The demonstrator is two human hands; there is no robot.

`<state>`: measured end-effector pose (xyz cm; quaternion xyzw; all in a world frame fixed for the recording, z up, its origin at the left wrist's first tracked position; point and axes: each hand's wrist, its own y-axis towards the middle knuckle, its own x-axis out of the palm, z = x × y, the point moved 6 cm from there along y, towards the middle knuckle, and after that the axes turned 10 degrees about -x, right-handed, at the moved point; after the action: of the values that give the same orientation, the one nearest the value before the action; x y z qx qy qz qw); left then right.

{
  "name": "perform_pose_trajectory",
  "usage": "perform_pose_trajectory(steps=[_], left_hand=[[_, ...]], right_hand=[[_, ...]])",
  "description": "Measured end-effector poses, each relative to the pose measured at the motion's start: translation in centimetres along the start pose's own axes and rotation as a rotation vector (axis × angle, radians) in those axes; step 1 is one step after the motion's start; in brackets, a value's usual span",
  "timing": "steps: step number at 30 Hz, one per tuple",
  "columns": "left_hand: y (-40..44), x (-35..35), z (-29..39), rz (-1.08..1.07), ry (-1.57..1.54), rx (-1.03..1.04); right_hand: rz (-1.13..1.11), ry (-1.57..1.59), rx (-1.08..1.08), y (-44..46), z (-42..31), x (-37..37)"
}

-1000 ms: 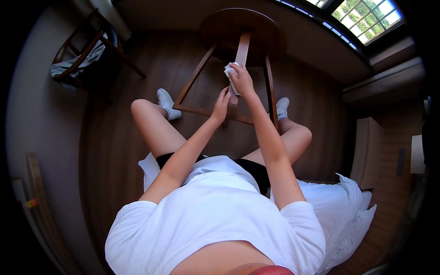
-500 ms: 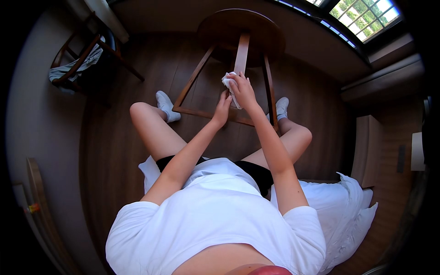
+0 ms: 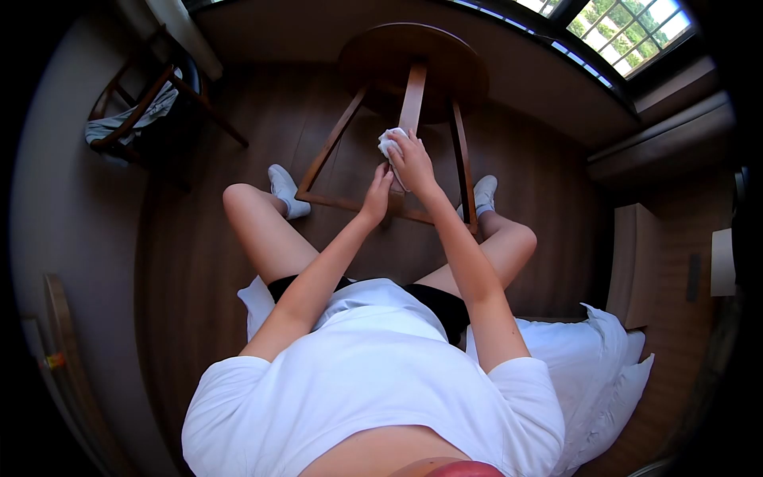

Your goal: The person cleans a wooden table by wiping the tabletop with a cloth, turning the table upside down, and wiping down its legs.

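Observation:
A small round wooden table (image 3: 362,57) lies tipped over, its underside and legs facing me. A crumpled white cloth (image 3: 389,143) is pressed against the middle table leg (image 3: 412,99). My right hand (image 3: 412,163) is closed over this cloth, fingers bent across the leg. My left hand (image 3: 377,195) sits just below and to the left, its fingers and thumb against the side of the same leg near its lower end. Part of the leg is hidden beneath the cloth and my right hand.
A wooden chair (image 3: 151,111) with a grey cloth over it stands at the left wall. White bedding (image 3: 556,358) lies beside me on the right. My white shoes (image 3: 288,191) rest on the wooden floor on both sides of the table. A barred window (image 3: 628,32) is at upper right.
My view has shifted slightly, so the table appears a little lower and further left. Both hands stay at the leg, the right still pressing the cloth on it.

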<state>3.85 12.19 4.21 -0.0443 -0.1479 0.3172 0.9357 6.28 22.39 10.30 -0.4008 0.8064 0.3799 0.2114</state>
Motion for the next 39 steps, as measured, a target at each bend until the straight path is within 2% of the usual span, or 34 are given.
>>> perform_pose_trajectory(steps=[4, 10, 16, 21, 25, 32, 39], left_hand=[[0.2, 0.7, 0.1, -0.062, -0.038, -0.014], [0.4, 1.4, 0.2, -0.097, -0.030, 0.033], [0.2, 0.2, 0.0, -0.022, -0.042, 0.036], [0.2, -0.9, 0.1, 0.035, 0.077, 0.084], [0.3, -1.7, -0.1, 0.019, 0.007, 0.058], [0.3, -1.2, -0.2, -0.009, 0.001, 0.038], [0.0, 0.8, 0.2, -0.034, -0.045, 0.041]], right_hand=[[0.005, 0.018, -0.034, -2.2, -2.0, -1.0], [0.001, 0.034, 0.007, -1.8, -0.9, -1.3], [0.035, 0.047, 0.004, 0.3, 1.1, 0.1], [0.034, -0.024, 0.020, 2.2, 1.7, 0.7], [0.070, 0.017, 0.066, 2.0, 0.7, 0.7], [0.050, -0.037, -0.025, -1.2, -1.9, 0.0], [0.016, -0.104, 0.007, -1.0, -0.8, -1.0]])
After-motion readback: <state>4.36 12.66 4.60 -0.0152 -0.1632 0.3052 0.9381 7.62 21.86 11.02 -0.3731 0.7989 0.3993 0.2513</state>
